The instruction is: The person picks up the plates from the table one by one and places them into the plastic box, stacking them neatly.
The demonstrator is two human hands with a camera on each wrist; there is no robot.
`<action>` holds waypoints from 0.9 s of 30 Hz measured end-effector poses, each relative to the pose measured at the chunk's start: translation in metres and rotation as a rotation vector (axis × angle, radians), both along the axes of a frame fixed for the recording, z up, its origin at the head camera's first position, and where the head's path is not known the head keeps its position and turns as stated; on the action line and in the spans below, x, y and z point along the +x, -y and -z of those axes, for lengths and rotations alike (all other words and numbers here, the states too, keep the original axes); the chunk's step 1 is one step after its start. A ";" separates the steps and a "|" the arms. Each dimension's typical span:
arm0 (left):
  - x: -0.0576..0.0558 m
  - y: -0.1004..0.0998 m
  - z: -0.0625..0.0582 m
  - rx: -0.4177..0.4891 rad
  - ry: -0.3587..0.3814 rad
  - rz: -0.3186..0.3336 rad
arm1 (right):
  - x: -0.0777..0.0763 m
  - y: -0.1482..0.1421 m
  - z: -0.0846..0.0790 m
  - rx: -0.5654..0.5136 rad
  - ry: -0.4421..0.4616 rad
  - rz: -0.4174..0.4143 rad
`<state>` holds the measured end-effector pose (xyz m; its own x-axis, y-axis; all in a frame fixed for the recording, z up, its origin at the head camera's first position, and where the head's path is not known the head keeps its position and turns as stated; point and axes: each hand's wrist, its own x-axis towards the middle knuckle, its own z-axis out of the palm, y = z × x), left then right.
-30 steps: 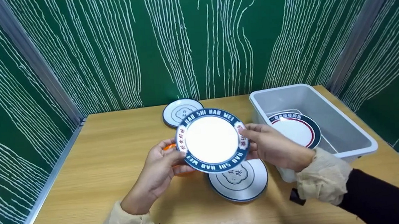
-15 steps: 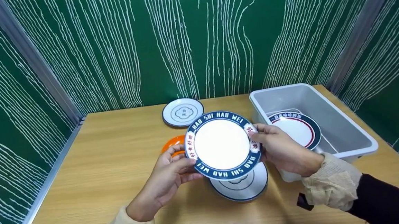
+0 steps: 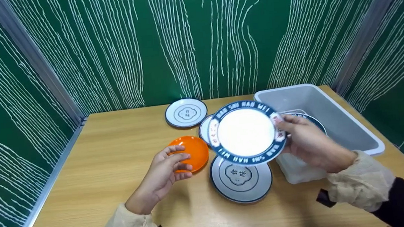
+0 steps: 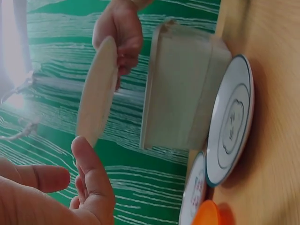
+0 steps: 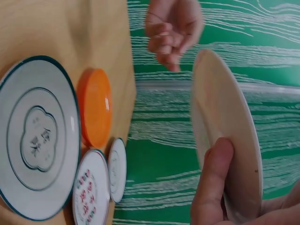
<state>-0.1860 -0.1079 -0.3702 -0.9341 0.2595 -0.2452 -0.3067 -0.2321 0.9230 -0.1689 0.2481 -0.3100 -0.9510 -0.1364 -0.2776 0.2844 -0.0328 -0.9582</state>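
Observation:
My right hand [image 3: 311, 143] pinches the right edge of a white plate [image 3: 246, 132] with a dark blue lettered rim, raised above the table. In the right wrist view the thumb presses on one face of this plate [image 5: 236, 122]. My left hand [image 3: 162, 175] is apart from it, fingers loosely bent and holding nothing, overlapping an orange plate [image 3: 199, 150] in the head view. Below the raised plate lies a white plate [image 3: 241, 190] with a dark line at its edge and characters in the middle. A flower-patterned plate [image 5: 89, 192] is partly hidden in the head view.
A grey plastic bin [image 3: 349, 118] stands at the right of the wooden table [image 3: 97, 176], with a dark-rimmed plate [image 3: 315, 121] inside, mostly covered by the right hand. Another white plate [image 3: 186, 112] lies at the back, near the green wall [image 3: 219, 49].
My left hand has let go of the blue-rimmed plate and moved slightly left. My right hand has carried the plate right and up, uncovering the orange plate and part of the flowered one.

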 end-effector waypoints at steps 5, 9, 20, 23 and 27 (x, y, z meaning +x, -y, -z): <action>-0.013 0.007 0.010 -0.021 0.011 -0.038 | 0.000 -0.019 -0.005 -0.050 -0.019 0.040; -0.019 0.012 0.021 -0.042 0.009 -0.052 | 0.000 -0.036 -0.006 -0.097 -0.017 0.065; -0.044 0.024 0.044 -0.272 -0.012 -0.231 | -0.006 -0.084 0.000 -0.232 0.000 0.206; -0.051 0.031 0.050 -0.307 0.008 -0.262 | -0.008 -0.093 0.003 -0.276 0.009 0.256; -0.059 0.039 0.056 -0.329 0.021 -0.274 | -0.008 -0.105 0.010 -0.382 0.050 0.322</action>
